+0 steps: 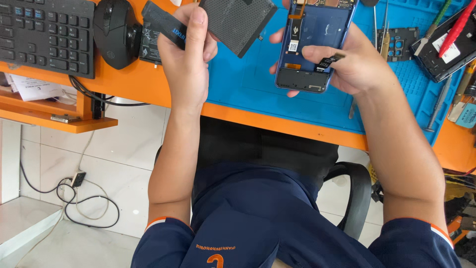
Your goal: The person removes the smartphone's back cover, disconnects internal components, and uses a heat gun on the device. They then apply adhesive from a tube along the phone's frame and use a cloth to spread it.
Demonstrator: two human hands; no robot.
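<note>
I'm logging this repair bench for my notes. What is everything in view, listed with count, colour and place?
flat black battery: 1, black, in the left hand's grip
dark grey rectangular panel: 1, above the blue mat
opened blue phone frame: 1, blue, in the right hand
small black flex part: 1, pinched by the right hand's fingers
blue work mat: 1, on the orange desk
black keyboard: 1, top left
black mouse: 1, beside the keyboard
hand tools: several, right edge
black chair arm: 1, lower right
left hand: 1
right hand: 1
</note>
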